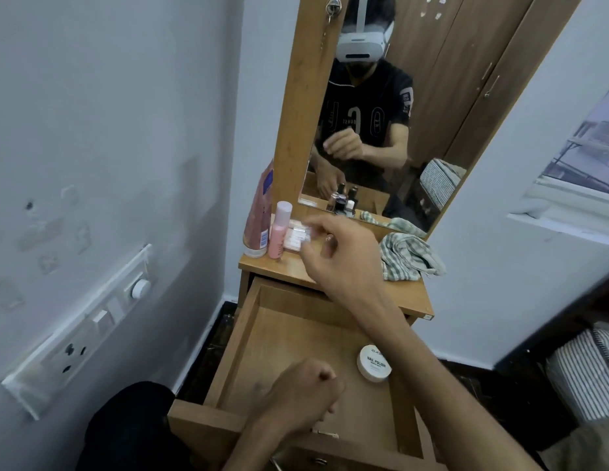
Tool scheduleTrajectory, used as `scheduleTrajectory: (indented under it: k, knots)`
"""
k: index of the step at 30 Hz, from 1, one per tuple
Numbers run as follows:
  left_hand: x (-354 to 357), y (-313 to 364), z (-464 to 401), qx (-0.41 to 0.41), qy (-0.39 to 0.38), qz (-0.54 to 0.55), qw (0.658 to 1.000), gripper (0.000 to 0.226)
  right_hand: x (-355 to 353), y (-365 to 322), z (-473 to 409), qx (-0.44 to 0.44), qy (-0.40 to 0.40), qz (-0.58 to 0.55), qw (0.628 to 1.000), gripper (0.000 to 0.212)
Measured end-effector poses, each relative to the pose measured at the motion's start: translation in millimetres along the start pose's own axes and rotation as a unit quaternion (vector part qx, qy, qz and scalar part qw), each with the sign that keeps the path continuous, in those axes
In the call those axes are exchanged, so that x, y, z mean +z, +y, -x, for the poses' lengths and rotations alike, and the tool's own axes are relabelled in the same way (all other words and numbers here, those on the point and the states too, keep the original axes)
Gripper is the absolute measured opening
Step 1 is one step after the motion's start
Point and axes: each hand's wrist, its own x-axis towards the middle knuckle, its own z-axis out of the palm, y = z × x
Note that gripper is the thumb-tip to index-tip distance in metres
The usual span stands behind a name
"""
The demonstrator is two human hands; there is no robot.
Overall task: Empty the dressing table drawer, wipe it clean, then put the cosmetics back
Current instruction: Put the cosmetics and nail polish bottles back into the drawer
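Two hands work over the open drawer (292, 351), and motion blur hides much of what the right hand (343, 263) is doing: it is raised above the desk (408, 294) with fingers curled, pinching a small pale object (304, 232) too smeared to identify. The left hand (296, 396) sits low at the drawer's front edge, fingers curled; whether it holds anything cannot be told, since its fingertips are turned away from the camera. The drawer's front is cut off by the bottom of the view.

Inside the wooden drawer lies a single round white tub (374, 363) labelled as nail polish remover pads, near the right wall; the rest of the drawer floor shows bare wood.

On the desk, at the left rear, stand a pink tube (258, 215) on its cap and a pink bottle (279, 229) just beside it, with a flat pale palette (294, 237) partly hidden behind the right hand. Small nail polish bottles (343, 202) stand against the mirror (415, 96), doubled by their reflection, so their count is unclear. A crumpled green-checked cloth (408, 256) lies at the desk's right side.

A switch panel (82, 331) is fixed to the left wall.
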Motion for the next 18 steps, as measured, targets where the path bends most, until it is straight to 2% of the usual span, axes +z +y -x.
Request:
scheduleTrajectory:
  k: [2, 5, 9, 14, 18]
  knots:
    - [1, -1, 0, 0.002, 0.006, 0.006, 1.0, 0.043, 12, -11, -28, 0.008, -0.009, 0.026, 1.0, 0.043]
    - [0, 0, 2, 0.0, 0.009, -0.013, 1.0, 0.042, 30, -12, -55, 0.045, -0.075, 0.068, 0.994, 0.057]
    - [1, -1, 2, -0.005, 0.022, -0.017, 1.0, 0.036, 46, -3, -67, 0.044, -0.11, 0.089, 0.989, 0.042]
    - [-3, 1, 3, -0.013, 0.015, -0.028, 0.999, 0.034, 35, 12, -56, 0.035, -0.059, 0.076, 0.995, 0.018]
    - [-5, 3, 3, -0.016, 0.004, -0.024, 1.0, 0.036, 17, 14, -30, 0.022, -0.062, 0.041, 0.997, 0.023]
